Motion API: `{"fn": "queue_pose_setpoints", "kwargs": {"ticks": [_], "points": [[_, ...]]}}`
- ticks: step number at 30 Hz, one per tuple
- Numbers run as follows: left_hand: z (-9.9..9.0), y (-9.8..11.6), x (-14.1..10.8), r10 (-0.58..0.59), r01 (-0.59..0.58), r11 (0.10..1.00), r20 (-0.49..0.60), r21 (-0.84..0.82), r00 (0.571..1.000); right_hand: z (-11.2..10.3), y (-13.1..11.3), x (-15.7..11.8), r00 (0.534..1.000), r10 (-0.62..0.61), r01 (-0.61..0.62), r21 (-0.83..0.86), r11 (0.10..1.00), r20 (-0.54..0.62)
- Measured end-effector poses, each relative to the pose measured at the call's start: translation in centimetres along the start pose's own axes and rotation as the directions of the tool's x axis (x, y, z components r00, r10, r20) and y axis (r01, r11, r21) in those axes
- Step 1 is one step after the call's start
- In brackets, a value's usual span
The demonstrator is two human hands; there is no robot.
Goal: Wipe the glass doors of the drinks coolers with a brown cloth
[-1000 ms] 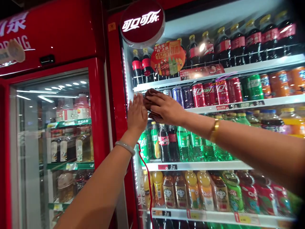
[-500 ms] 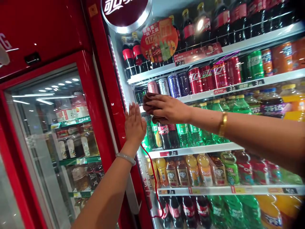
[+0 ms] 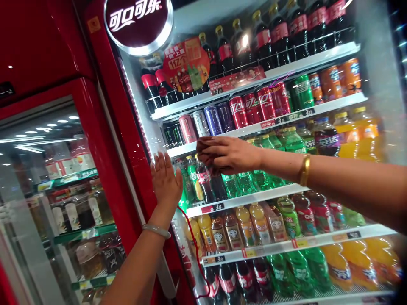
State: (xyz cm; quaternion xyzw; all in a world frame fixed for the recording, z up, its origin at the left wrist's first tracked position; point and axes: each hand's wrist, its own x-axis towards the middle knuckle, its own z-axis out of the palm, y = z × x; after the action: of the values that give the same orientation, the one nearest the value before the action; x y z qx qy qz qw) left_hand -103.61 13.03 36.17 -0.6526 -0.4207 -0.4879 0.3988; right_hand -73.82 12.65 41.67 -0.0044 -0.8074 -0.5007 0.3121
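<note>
My right hand (image 3: 238, 154) reaches in from the right, its fingers bent over a crumpled dark brown cloth (image 3: 205, 148). It presses the cloth to the glass front of a lit red drinks cooler (image 3: 127, 144), level with the shelf edge below the cans (image 3: 187, 128). My left hand (image 3: 165, 180) is open, palm forward and fingers stretched up, against the left edge of the same front. Behind the cloth, parts of the cola bottles (image 3: 204, 180) and green bottles are hidden. A gold bracelet (image 3: 305, 169) is on my right wrist, a pale bangle (image 3: 157, 231) on my left.
A red cord (image 3: 193, 237) hangs by the door's left side, below my left hand. To the left stands a second red cooler (image 3: 84, 140) with bottles behind its glass. A round lit sign (image 3: 138, 25) sits above, and an orange-red sticker (image 3: 186, 63) is on the front.
The cloth under my right hand has moved right across the glass, away from the pink can. My left hand keeps its place on the door edge. The camera view has shifted right.
</note>
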Motion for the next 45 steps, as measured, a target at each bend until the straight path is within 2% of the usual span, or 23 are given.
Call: {"fn": "queue_pose_setpoints", "kwargs": {"ticks": [3,6,7,9,11,12,13,15,17,19,21,23,26,28,31,33,34,36,38,40,42,44,45], "points": [[0.9,3.1,0.0,-0.059,0.059,0.998,-0.010,-0.019,0.998,-0.9,1.1,-0.5,0.987,0.150,-0.152,-0.032,0.988,-0.056],[1.8,5.8,0.2,-0.140,0.138,0.990,-0.070,-0.035,0.988,0.9,-0.5,1.4,0.908,0.367,-0.383,-0.044,0.923,-0.200],[2.0,6.3,0.2,-0.145,0.142,0.989,-0.087,-0.041,0.986,1.4,-1.2,1.6,0.899,0.383,-0.401,-0.047,0.915,-0.213],[2.2,6.8,0.1,-0.117,0.113,0.993,-0.092,-0.044,0.989,1.7,-2.2,0.9,0.942,0.296,-0.310,-0.067,0.948,-0.159],[2.1,6.8,-0.2,-0.077,0.076,0.997,-0.080,-0.025,0.994,0.7,-2.2,-1.1,0.990,0.127,-0.132,-0.080,0.988,-0.067],[2.1,6.7,-0.3,-0.053,0.052,0.999,-0.067,-0.016,0.996,-0.1,-1.8,-2.3,0.998,0.055,-0.058,-0.080,0.995,-0.036],[2.0,6.7,-0.3,-0.020,0.020,1.000,-0.046,-0.011,0.999,-0.9,-1.3,-3.2,0.999,0.034,-0.036,-0.082,0.996,-0.024],[1.9,6.8,-0.4,0.067,-0.066,0.998,0.015,-0.017,0.998,-1.7,0.0,-3.6,0.996,0.084,-0.088,-0.092,0.992,-0.038],[1.9,6.9,-0.4,0.124,-0.123,0.992,0.059,-0.023,0.991,-1.0,0.3,-2.3,0.970,0.220,-0.231,-0.102,0.968,-0.108],[2.0,7.0,-0.3,0.119,-0.118,0.993,0.059,-0.014,0.991,0.7,-0.8,-0.2,0.921,0.340,-0.362,-0.095,0.927,-0.191],[2.1,7.0,-0.3,0.098,-0.097,0.995,0.051,-0.010,0.994,2.1,-2.6,1.1,0.899,0.379,-0.403,-0.076,0.912,-0.220],[2.0,7.0,-0.4,0.101,-0.101,0.995,0.061,-0.010,0.993,2.3,-4.0,0.4,0.940,0.304,-0.317,-0.065,0.946,-0.157],[1.9,7.0,-0.5,0.123,-0.124,0.992,0.064,0.010,0.990,0.4,-3.7,-2.6,0.995,0.103,-0.103,-0.078,0.992,0.003],[1.9,7.1,-0.5,0.125,-0.127,0.992,0.050,0.025,0.991,-0.8,-2.4,-3.8,0.991,0.123,-0.115,-0.143,0.983,0.051],[1.9,7.2,-0.5,0.116,-0.117,0.993,0.043,0.032,0.992,-0.3,-1.6,-2.3,0.943,0.331,-0.331,-0.236,0.914,-0.041],[2.0,7.2,-0.5,0.104,-0.106,0.994,0.050,0.029,0.993,1.1,-2.7,-0.6,0.887,0.435,-0.461,-0.243,0.854,-0.153],[2.0,7.2,-0.5,0.102,-0.104,0.994,0.057,0.023,0.993,1.7,-3.5,-0.1,0.877,0.445,-0.478,-0.235,0.846,-0.183],[1.9,7.2,-0.5,0.099,-0.100,0.995,0.071,0.007,0.993,2.1,-5.0,-0.4,0.925,0.348,-0.375,-0.217,0.902,-0.151],[1.9,7.2,-0.4,0.099,-0.099,0.995,0.068,-0.001,0.993,1.1,-5.4,-2.4,0.987,0.157,-0.163,-0.185,0.969,-0.048],[2.0,7.3,-0.4,0.105,-0.106,0.994,0.049,0.000,0.993,-0.5,-4.4,-4.8,1.000,0.014,-0.009,-0.172,0.985,0.025],[2.1,7.3,-0.4,0.111,-0.111,0.994,0.033,-0.005,0.993,-1.7,-2.6,-5.9,1.000,0.004,-0.001,-0.234,0.972,0.010],[2.2,7.2,-0.3,0.110,-0.109,0.994,0.026,-0.013,0.994,-1.4,-1.2,-5.0,0.990,0.103,-0.130,-0.313,0.941,-0.100],[2.2,7.2,-0.3,0.108,-0.108,0.994,0.024,-0.017,0.994,-0.7,-1.1,-4.1,0.968,0.182,-0.232,-0.332,0.914,-0.173]]}}
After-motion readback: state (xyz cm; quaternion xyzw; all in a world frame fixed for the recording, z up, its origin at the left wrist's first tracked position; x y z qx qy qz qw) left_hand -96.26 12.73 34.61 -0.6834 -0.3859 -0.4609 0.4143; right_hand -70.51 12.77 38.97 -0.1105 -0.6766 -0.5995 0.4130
